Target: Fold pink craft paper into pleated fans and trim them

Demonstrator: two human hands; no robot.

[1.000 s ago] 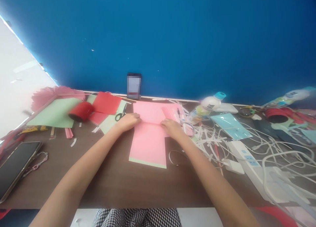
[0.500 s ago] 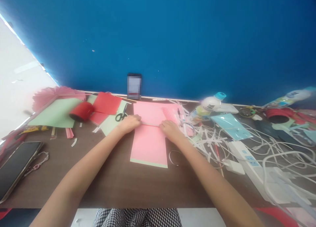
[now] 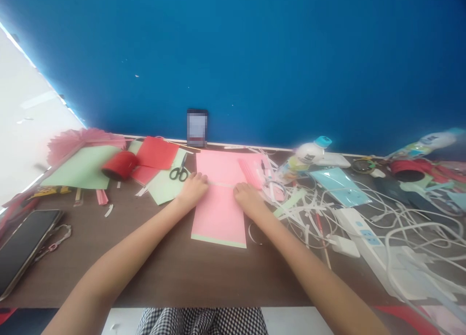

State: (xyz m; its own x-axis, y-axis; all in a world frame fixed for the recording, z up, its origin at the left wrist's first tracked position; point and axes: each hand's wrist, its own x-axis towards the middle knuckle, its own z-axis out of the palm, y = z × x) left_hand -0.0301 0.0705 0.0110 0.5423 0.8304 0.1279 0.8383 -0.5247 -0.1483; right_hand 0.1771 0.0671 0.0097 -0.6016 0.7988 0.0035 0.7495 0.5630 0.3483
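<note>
A sheet of pink paper [image 3: 219, 217] lies in front of me, with a pale green strip [image 3: 218, 241] along its near edge. Across its upper part runs a narrow pale crease or folded edge [image 3: 221, 184]. My left hand [image 3: 194, 185] grips the left end of that edge, fingers closed on the paper. At the right end, my right hand [image 3: 247, 194] pinches it in the same way. More pink paper [image 3: 218, 165] lies beyond the hands. Scissors [image 3: 179, 173] rest on green paper just past my left hand. The fingertips are partly hidden.
Left of the paper are a red roll [image 3: 120, 165], red paper [image 3: 156, 152] and a large phone [image 3: 27, 247]. To the right lie tangled white cables and paper strips, a bottle [image 3: 309, 153], a blue packet [image 3: 342, 186] and a power strip [image 3: 367, 242]. Another phone [image 3: 197, 127] leans on the wall.
Both hands have come slightly nearer to me along the pink paper, and more of the scissors and the green paper beside my left hand shows. The paper itself lies almost where it was.
</note>
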